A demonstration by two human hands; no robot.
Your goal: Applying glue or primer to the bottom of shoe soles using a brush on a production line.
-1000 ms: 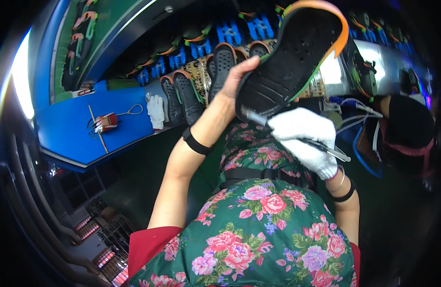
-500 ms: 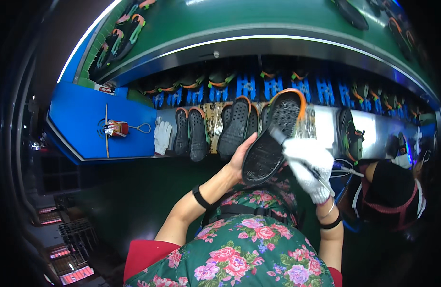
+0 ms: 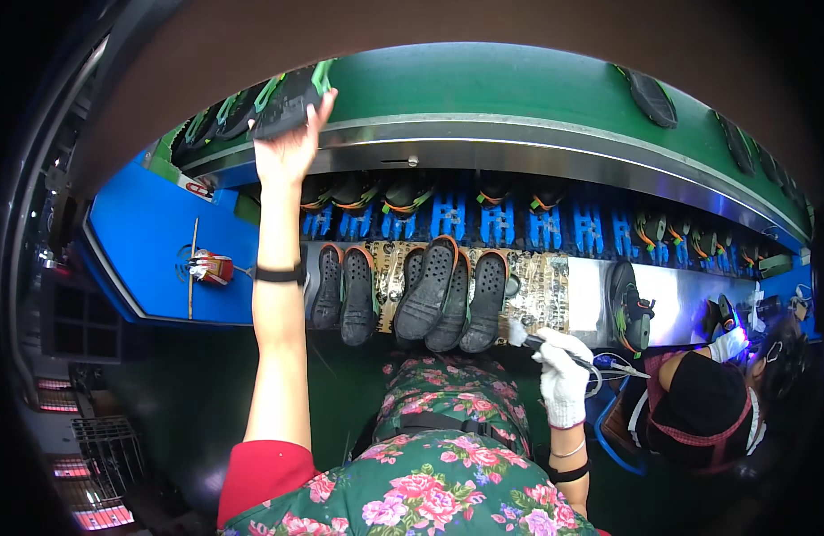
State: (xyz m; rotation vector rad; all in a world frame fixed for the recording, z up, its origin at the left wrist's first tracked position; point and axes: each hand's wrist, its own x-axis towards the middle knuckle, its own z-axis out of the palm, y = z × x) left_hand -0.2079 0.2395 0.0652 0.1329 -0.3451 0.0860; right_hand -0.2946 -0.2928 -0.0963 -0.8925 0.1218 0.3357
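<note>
My bare left hand (image 3: 290, 147) reaches far up over the green belt at the upper left, fingers closed round a black shoe (image 3: 287, 105) with bright green straps. My right hand (image 3: 568, 380), in a white knitted glove, grips a small brush (image 3: 518, 333) by its dark handle, pale bristles pointing left. Just left of the brush stands a cluster of black shoes (image 3: 485, 304), holes in their upper halves and orange along the rims. Two more such shoes (image 3: 358, 299) lean beside them at the left.
Shoes sit along the green belt (image 3: 483, 85). Beneath it runs a row of blue racks (image 3: 448, 219) holding strapped shoes. A blue side table (image 3: 144, 241) bears a red-and-white pack (image 3: 214, 268). Another person (image 3: 707, 402) works at the right, near a standing shoe (image 3: 625, 308).
My left hand has swung from in front of my body up to the belt; the shoe it held there is gone from that spot. The gloved hand with the brush has lowered slightly.
</note>
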